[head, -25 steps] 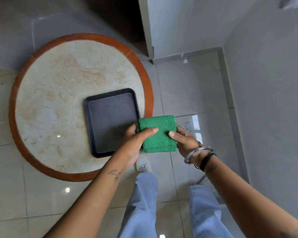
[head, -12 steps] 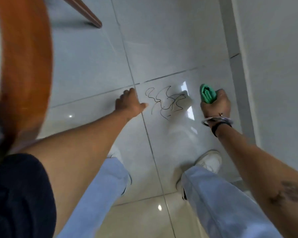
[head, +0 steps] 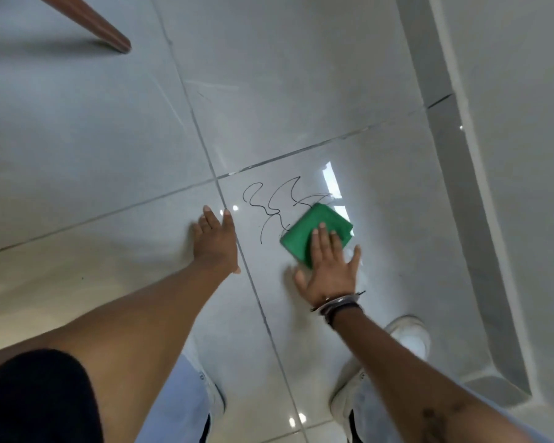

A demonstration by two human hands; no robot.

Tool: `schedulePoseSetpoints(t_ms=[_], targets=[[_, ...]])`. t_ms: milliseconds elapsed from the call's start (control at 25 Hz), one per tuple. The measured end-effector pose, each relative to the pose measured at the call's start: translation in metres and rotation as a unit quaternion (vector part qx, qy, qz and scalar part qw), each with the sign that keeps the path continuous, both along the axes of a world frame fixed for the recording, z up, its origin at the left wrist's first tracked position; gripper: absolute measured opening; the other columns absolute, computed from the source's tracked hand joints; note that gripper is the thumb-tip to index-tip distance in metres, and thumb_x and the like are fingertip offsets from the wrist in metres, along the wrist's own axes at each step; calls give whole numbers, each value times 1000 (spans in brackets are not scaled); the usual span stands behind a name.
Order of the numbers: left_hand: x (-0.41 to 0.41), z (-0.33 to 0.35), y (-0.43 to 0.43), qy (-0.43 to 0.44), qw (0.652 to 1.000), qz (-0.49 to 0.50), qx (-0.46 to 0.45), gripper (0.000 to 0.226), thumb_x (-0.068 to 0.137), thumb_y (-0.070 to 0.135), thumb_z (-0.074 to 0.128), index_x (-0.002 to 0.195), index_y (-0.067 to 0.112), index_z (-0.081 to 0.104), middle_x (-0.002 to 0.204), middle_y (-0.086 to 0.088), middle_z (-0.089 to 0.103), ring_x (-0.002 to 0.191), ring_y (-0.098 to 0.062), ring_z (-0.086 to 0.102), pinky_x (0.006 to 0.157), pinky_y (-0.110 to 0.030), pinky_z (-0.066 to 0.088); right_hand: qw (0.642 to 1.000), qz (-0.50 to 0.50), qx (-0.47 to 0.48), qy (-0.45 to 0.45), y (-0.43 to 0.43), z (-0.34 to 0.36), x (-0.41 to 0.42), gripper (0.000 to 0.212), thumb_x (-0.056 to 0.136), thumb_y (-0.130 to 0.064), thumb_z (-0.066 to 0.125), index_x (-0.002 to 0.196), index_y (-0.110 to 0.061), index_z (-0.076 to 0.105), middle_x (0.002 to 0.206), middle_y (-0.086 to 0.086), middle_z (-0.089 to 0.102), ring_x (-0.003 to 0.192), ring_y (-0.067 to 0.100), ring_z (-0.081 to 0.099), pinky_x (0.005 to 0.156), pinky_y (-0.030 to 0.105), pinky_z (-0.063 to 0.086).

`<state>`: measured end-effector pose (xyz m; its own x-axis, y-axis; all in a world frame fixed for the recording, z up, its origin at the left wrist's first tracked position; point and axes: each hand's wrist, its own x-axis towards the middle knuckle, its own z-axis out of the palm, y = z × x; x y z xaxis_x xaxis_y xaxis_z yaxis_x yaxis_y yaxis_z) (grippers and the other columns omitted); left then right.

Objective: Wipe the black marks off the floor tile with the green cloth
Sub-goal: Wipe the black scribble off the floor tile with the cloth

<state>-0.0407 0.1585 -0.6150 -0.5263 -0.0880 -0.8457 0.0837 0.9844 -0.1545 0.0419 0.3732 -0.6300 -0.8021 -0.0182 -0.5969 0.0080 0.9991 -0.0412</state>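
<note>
**Hands on the tile: cloth laid flat at the edge of the scribble**

Right hand [head: 328, 266], fingers spread and palm down, presses the green cloth [head: 314, 233] flat against the floor tile [head: 381, 219]; half a second earlier the same hand held the cloth bunched upright in a fist, clear of the marks. The cloth now lies as a folded square whose far-left corner touches the near-right end of the black marks [head: 275, 203], with only that end covered. Left hand [head: 216, 241], open and flat, rests across the grout line [head: 253, 282] just left of the scribble, where it also stood half a second ago, apparently bracing the person's weight.

The change reads as the move from carrying to wiping: contact is made, but the loops and tails of the line are still dark and unbroken, so the cleaning itself appears barely begun. A sweep up and to the left would be needed to cover the whole scribble.

Surroundings, working outward: a bright window reflection [head: 331, 183] lies on the glossy tile just beyond the cloth and may hide faint residue. White shoes [head: 408, 335] and pale trousers stand near the right wrist, which carries bracelets [head: 338, 303]. A grey skirting [head: 461, 187] and wall bound the tile on the right. A brown wooden leg [head: 100, 30] stands well apart at upper left. Nothing lies between cloth and marks; the bracing left hand is the nearest thing in the path of a leftward stroke.
</note>
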Motion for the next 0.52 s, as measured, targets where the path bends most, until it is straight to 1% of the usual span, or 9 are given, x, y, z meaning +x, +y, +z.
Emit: schedulePoseSetpoints(t_ms=[120, 200, 240, 280, 320, 360, 400, 440, 520], targets=[[4, 1, -3, 20, 998, -59, -20, 116, 77, 40, 76, 153, 3, -3, 155, -41, 2, 147, -48, 13, 121, -54, 11, 997, -73, 4, -6, -2, -3, -10, 93, 79, -71, 24, 153, -17, 4, 164, -1, -5, 149, 22, -6, 112, 63, -9], [5, -1, -6, 63, 994, -85, -16, 104, 82, 34, 72, 154, 5, 3, 157, -36, 8, 147, -44, 17, 120, -59, 15, 995, -92, -24, -18, -33, 2, -1, 98, 77, -75, 24, 151, -16, 0, 163, 0, -10, 148, 24, -16, 109, 58, -20], [5, -1, -11, 71, 994, -84, -15, 105, 81, 35, 73, 155, 7, 3, 159, -33, 9, 148, -42, 16, 119, -61, 16, 998, -30, -48, -35, -46, 3, 8, 98, 77, -76, 25, 151, -16, 2, 163, 1, -7, 147, 25, -18, 107, 57, -25], [7, -1, -15, 65, 995, -76, -13, 111, 79, 39, 75, 155, 7, 1, 160, -29, 8, 149, -39, 13, 117, -61, 17, 993, 81, -72, -48, -50, 4, 19, 96, 78, -75, 27, 152, -16, 10, 163, 2, 0, 147, 25, -16, 108, 57, -26], [9, -3, -20, 63, 996, -68, -9, 117, 75, 44, 76, 154, 7, -3, 162, -25, 5, 150, -37, 10, 117, -61, 18, 977, 187, -90, -46, -41, 5, 26, 91, 80, -73, 30, 151, -16, 19, 163, 2, 10, 148, 25, -8, 110, 57, -23], [11, -7, -24, 70, 995, -64, -2, 123, 73, 48, 77, 154, 8, -6, 163, -23, 1, 151, -35, 6, 117, -61, 19, 966, 241, -95, -25, -22, 4, 23, 86, 82, -71, 32, 150, -17, 27, 161, 1, 21, 149, 25, 3, 112, 58, -18], [13, -12, -27, 77, 995, -59, 5, 126, 71, 51, 77, 154, 9, -8, 163, -21, -3, 152, -34, 3, 117, -59, 19, 969, 231, -85, -8, 2, 2, 10, 83, 84, -70, 31, 149, -19, 29, 159, 0, 27, 148, 25, 11, 112, 58, -13], [16, -16, -29, 81, 995, -49, 16, 129, 68, 53, 78, 154, 11, -8, 164, -19, -7, 152, -33, 1, 117, -58, 20, 983, 177, -47, 16, 23, -3, -4, 82, 85, -70, 29, 149, -20, 26, 159, -1, 26, 148, 24, 12, 112, 59, -10], [21, -19, -32, 90, 995, -28, 32, 131, 65, 52, 80, 155, 14, -7, 164, -18, -11, 152, -33, 0, 118, -54, 20, 996, -64, 49, 25, 48, -10, -44, 85, 85, -72, 18, 152, -21, 10, 163, -2, 7, 150, 24, 4, 112, 65, -5]])
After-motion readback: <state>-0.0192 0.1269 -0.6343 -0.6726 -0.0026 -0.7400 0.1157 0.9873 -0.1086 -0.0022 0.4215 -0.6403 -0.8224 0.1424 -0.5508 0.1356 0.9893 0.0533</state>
